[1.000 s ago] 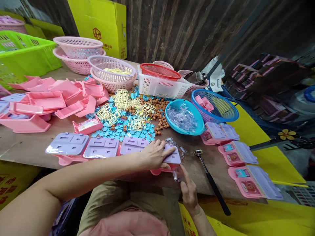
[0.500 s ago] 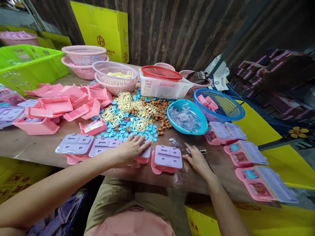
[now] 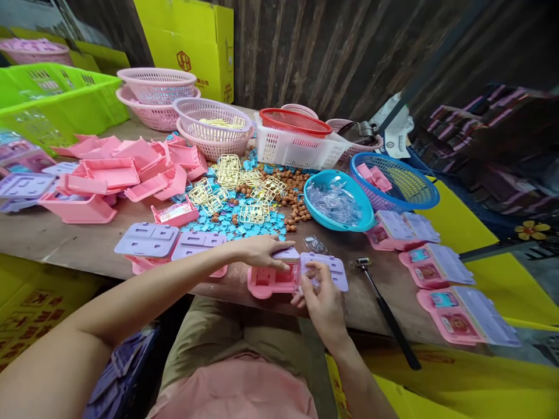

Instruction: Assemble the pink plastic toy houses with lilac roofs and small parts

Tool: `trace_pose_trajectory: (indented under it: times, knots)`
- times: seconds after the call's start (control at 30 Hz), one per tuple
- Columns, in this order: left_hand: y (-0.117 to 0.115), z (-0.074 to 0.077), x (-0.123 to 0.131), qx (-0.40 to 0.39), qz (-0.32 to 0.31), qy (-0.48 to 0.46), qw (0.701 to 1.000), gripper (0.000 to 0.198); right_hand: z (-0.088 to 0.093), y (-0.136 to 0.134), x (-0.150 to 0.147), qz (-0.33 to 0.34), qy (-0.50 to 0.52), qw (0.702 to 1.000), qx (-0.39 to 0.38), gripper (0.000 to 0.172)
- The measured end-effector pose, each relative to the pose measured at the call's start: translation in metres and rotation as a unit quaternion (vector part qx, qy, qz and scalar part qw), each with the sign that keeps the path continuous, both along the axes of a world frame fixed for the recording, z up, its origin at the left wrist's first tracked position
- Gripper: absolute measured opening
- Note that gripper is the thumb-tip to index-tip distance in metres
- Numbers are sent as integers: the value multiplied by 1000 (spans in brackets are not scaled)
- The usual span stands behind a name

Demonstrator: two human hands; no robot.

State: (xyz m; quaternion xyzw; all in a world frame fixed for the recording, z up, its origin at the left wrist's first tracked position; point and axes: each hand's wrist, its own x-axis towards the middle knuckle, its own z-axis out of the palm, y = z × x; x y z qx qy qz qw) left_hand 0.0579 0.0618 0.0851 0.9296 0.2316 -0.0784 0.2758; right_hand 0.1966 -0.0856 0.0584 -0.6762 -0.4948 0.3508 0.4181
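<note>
A pink toy case [image 3: 268,280] lies open at the table's near edge, its lilac lid [image 3: 328,269] folded out to the right. My left hand [image 3: 262,250] rests over the case's far side, fingers closed on a small lilac piece [image 3: 286,254]. My right hand [image 3: 321,297] is at the hinge between base and lid, fingers pinched on a small clear piece. Two closed lilac-topped cases [image 3: 148,240] sit in a row to the left.
Blue tiles, gold frames and brown beads [image 3: 244,201] are heaped mid-table. A turquoise bowl of clear parts [image 3: 338,202], a blue basket [image 3: 395,184], pink shells [image 3: 109,174], baskets and a black-handled hammer [image 3: 384,308] surround it. Finished open cases [image 3: 437,267] lie right.
The closed case in front of me now lies open, pink base left and lilac lid right. Both hands have come together onto it; the right left the hammer's head.
</note>
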Motion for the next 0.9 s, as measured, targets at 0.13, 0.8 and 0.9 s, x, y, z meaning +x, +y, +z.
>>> trace_pose_trajectory:
  times: [0.13,0.8,0.9]
  knots:
    - [8,0,-2,-51,12,-3,999,68,-14,11,-3,-96,-241,963,73,26]
    - [29,-5,-10,-66,-26,1,998,60,9,32,-20,19,-544,837,-58,17]
    - [30,-5,-9,-63,-28,3,998,60,12,34,-21,32,-553,829,-72,17]
